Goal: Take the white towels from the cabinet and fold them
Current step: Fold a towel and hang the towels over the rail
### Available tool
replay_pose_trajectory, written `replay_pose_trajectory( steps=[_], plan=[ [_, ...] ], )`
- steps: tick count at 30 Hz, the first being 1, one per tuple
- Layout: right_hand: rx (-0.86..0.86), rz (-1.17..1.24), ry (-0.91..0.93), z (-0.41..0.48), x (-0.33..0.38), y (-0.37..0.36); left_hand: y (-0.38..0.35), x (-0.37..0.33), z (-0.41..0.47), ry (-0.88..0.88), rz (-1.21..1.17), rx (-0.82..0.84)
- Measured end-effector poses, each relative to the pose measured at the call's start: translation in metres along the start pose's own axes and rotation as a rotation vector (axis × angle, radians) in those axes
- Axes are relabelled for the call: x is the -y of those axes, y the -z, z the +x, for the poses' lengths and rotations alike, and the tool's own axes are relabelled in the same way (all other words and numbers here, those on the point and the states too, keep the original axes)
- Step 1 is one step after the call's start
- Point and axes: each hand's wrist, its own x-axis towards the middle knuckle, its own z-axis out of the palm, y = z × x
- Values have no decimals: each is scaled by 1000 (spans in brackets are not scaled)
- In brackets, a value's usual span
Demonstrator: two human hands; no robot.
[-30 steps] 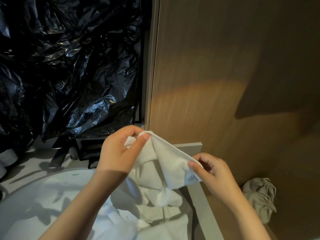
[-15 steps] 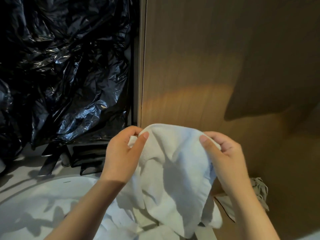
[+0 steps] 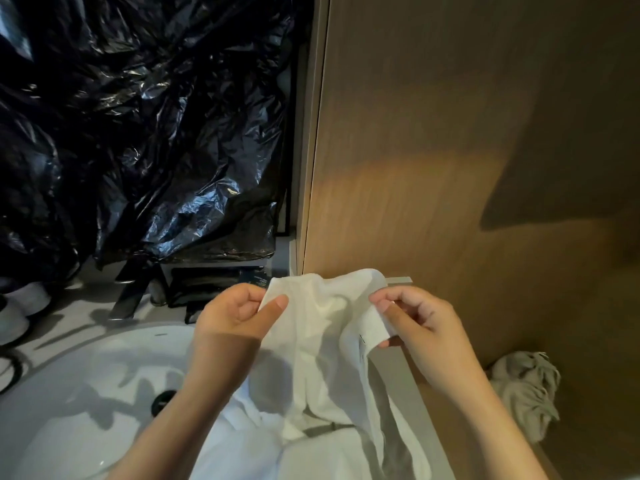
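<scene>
While it hangs in the lower middle of the frame, the white towel [image 3: 318,334] is held up by its top edge, and its lower part droops onto a heap of more white cloth [image 3: 311,459] at the bottom edge, beside the sink [image 3: 69,393] at lower left. The left hand [image 3: 235,313] pinches the top left corner between thumb and curled fingers. The right hand [image 3: 419,327] pinches the top right corner, just above a small label sewn on the side hem.

To my eye the towel is light and quite limp: the top edge sags between the two grips and the body falls in loose folds, so it will keep no shape of its own. The looped surface should give fingers good purchase, and nothing about it looks fragile. The corners and hem are the places to hold; pulled apart, they would draw the edge straight and let the cloth hang flat. Gripped mid-cloth, it would only bunch.
</scene>
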Motion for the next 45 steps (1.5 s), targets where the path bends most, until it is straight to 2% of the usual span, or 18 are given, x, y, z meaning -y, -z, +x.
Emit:
replay_pose_trajectory(
  steps=[3,6,10,13,16,22,32,40,45],
  plan=[
    [127,142,-117,0,5,-3,16,-4,-7,-108,162,-30],
    [241,151,-176,0,5,-5,27,-9,-11,-154,209,-76],
    [91,-30,-37,0,10,-13,26,-7,-13,-87,81,-9],
    [51,-212,133,-3,20,-14,23,-2,-18,-103,50,78],
    [51,-236,272,-10,36,-18,20,-4,-24,-149,27,132],
    [209,-263,254,-9,34,-37,16,-11,-30,-154,-89,272],
    [151,-267,251,-9,26,-43,9,-4,-38,-149,-163,360],
    [145,-259,227,-7,21,-43,9,-1,-39,-207,-110,422],
    [159,-245,230,-6,21,-41,6,2,-36,-283,-15,379]
  ],
)
